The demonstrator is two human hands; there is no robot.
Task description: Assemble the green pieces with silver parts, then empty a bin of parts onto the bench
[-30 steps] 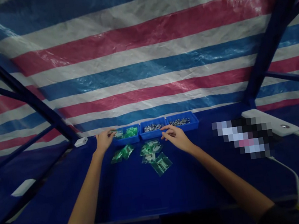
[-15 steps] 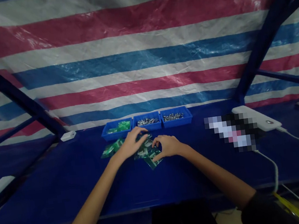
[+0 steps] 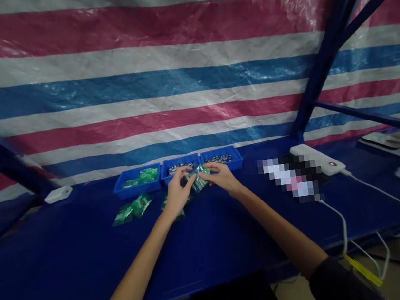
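Observation:
Both hands meet above the blue table [image 3: 89, 263], pinching a bunch of small green-tinted plastic packets [image 3: 199, 179] between them. My left hand [image 3: 177, 195] grips the bunch from the left, my right hand [image 3: 221, 176] from the right, just in front of the middle blue tray [image 3: 181, 162]. More green packets [image 3: 134, 208] lie on the table to the left. The left blue tray [image 3: 137, 180] holds green bags; the middle and right tray [image 3: 222, 158] hold small metal parts.
A white power bank [image 3: 317, 159] with white cables [image 3: 375, 191] lies at the right, beside a blurred patch. A small white box [image 3: 58, 193] sits at the left. A striped tarpaulin [image 3: 175, 74] and dark blue frame bars [image 3: 323, 55] close the back.
Both hands left the trays, came down onto the packets on the table, gathered them and lifted a bunch together. The camera view swung to the right.

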